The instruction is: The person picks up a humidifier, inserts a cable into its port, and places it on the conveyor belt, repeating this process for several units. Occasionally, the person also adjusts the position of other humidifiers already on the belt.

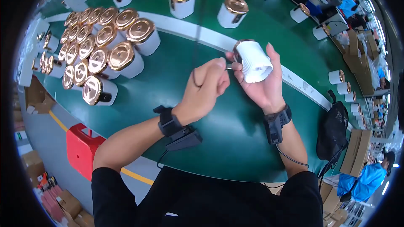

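Observation:
My right hand (264,88) is closed around a white ribbed cup-shaped housing (255,64) with a rose-gold cap. The housing is tilted, its white end toward me and its gold end away. Beside it on the left, my left hand (205,86) is closed on a thin metal-tipped piece (229,67), most of it hidden in the fingers. The tip points at the housing near my right fingertips; whether it touches, I cannot tell. A thin dark loop shows against the left hand. Both wrists wear black strapped devices.
Several similar gold-topped white housings (135,65) stand grouped on the green table (168,59) at left. More stand beyond a white rail (210,38). A black pouch (334,130) lies at right, a red stool (80,151) stands lower left. Co-workers in blue (365,184) are at right.

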### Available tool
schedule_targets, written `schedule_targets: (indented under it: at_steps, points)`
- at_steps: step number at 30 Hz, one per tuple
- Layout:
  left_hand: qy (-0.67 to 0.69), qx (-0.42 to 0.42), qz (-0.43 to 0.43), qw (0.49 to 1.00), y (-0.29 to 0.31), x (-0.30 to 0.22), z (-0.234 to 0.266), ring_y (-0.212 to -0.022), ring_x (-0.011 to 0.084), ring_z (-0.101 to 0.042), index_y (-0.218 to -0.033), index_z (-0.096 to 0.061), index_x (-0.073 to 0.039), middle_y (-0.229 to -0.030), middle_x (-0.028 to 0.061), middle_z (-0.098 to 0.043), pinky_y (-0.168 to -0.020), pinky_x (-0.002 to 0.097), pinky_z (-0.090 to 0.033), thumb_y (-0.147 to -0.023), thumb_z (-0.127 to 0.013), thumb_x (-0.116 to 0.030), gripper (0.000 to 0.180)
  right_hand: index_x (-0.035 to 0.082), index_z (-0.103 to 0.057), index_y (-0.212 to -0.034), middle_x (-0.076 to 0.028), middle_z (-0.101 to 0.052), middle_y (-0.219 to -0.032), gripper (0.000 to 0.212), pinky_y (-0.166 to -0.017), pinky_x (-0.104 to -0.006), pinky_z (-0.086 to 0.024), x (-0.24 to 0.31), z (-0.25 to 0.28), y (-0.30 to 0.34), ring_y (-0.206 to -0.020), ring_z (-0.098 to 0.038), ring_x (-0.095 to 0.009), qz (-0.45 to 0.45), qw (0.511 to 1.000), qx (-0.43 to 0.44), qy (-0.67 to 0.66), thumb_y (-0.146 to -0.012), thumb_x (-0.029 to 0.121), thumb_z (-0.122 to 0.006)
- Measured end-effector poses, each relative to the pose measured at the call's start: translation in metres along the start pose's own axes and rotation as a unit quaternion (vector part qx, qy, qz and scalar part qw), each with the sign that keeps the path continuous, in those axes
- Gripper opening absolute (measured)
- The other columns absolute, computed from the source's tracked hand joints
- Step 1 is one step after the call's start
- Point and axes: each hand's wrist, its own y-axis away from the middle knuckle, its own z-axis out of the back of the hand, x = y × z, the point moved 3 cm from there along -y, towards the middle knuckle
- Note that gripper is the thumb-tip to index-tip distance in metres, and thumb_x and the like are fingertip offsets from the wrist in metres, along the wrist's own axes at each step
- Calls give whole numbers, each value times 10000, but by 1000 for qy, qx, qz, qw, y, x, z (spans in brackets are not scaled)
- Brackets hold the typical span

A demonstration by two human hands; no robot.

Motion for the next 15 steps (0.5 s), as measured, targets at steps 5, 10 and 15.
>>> schedule_targets:
  at_steps: [5,10,15]
  points:
    - [-14,-3,1,1000,1,1,10,-480,86,-312,-631,-323,-87,-523,22,-384,-452,253,-254,-986,-392,-328,435,11,-454,-1271,-203,-521,-1217,623,-859,-353,-462,-8,-2,-5,-1061,-536,-283,42,991,-27,125,-763,353,-572]
    - [-17,34,24,999,7,3,7,-471,84,-297,-616,-318,-89,-513,17,-380,-450,252,-251,-990,-389,-331,451,9,-440,-1291,-173,-533,-1171,710,-893,-369,-448,-11,2,0,-1054,-534,-275,46,988,20,148,-674,317,-612]
    - [15,47,52,997,5,3,6,-463,82,-274,-605,-306,-96,-503,12,-365,-439,255,-241,-995,-386,-328,460,10,-430,-1299,-149,-535,-1113,777,-885,-354,-450,-9,4,2,-1021,-537,-256,62,975,27,213,-622,329,-640]
